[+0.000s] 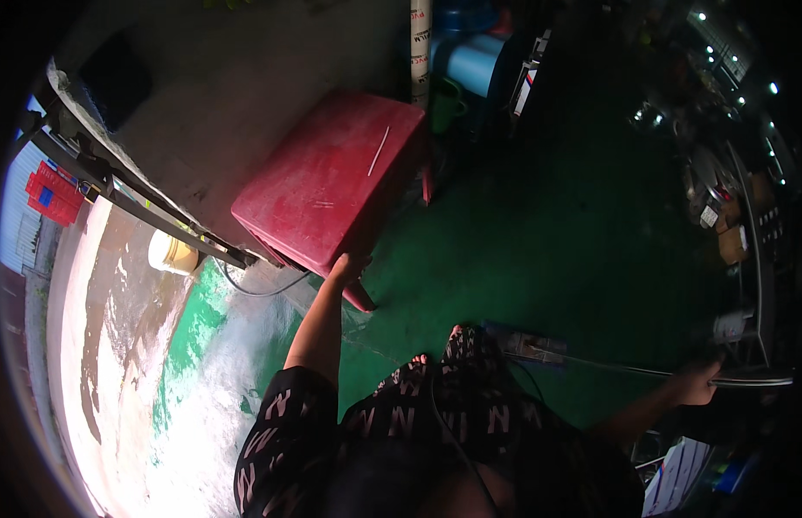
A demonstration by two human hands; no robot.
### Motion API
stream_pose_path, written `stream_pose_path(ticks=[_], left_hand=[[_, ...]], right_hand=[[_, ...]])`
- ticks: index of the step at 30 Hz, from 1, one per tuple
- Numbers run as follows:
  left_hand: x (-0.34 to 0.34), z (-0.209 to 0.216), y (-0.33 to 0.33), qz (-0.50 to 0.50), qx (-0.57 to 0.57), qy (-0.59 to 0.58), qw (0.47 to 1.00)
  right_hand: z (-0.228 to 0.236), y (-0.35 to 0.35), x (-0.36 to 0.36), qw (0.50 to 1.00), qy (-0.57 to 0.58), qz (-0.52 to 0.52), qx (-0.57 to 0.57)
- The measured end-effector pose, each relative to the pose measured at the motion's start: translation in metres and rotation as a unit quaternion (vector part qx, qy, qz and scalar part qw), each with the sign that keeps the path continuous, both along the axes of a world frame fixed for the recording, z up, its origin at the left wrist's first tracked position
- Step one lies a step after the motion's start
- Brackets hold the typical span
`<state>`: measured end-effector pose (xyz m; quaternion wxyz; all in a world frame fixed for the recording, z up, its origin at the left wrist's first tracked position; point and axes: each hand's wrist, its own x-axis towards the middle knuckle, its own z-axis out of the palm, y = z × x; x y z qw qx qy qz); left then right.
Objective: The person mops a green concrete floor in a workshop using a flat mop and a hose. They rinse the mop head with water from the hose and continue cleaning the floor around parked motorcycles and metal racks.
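- Head view, left side: the left hand (347, 266) reaches forward and down to the near edge of a red plastic stool (332, 177). The fingers curl over the rim, closed on the edge rather than spread.
- The stool stands on the green floor (539, 224), tilted in the picture by the lens, its corner close to a grey concrete wall (245, 78). A thin pale stick or scratch (379, 151) lies across its top.
- Head view, right side: the right hand (696, 384) is out at arm's length, wrapped around a long thin metal rod (746, 380) that runs towards the dim right edge. The grip looks closed, though the light there is poor.
- A foot in a patterned slipper (465, 341) shows below the stool, next to a flat power strip (530, 345) with a cord on the floor.
- To the far left, a wet, shiny patch of ground (125, 328), a pale bucket (169, 252) and a black cable (263, 289) trailing past the stool's leg.
- Behind the stool: a green jug (446, 104) and a blue drum (478, 62).
- Risks, as I judge them: with the arms spread wide, a pull on the stool could upset the person's balance; the stool's leg could snag the cable; the wet ground near a power strip is a slip and shock hazard; the long rod could swing into the cluttered shelves on the right.
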<state>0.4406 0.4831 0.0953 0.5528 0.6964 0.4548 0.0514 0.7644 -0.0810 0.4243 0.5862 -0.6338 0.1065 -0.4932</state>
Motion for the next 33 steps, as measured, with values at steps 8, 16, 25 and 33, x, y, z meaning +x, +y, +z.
stream_pose_path(ticks=[8,16,25,33], left_hand=[[0.226,-0.008,0.093,-0.054,0.252,0.016,0.966],[0.283,0.050,0.225,-0.148,0.200,-0.002,0.969],[0.485,0.014,0.506,-0.022,0.305,0.107,0.946],[0.524,-0.256,0.699,-0.355,0.368,0.339,0.790]], right_hand=[[-0.052,0.144,0.171,0.996,-0.053,0.076,-0.011],[-0.070,0.272,0.352,0.995,0.039,0.072,-0.062],[-0.096,0.377,0.437,0.929,0.200,0.112,-0.290],[-0.166,0.477,0.475,0.988,0.079,0.109,0.071]])
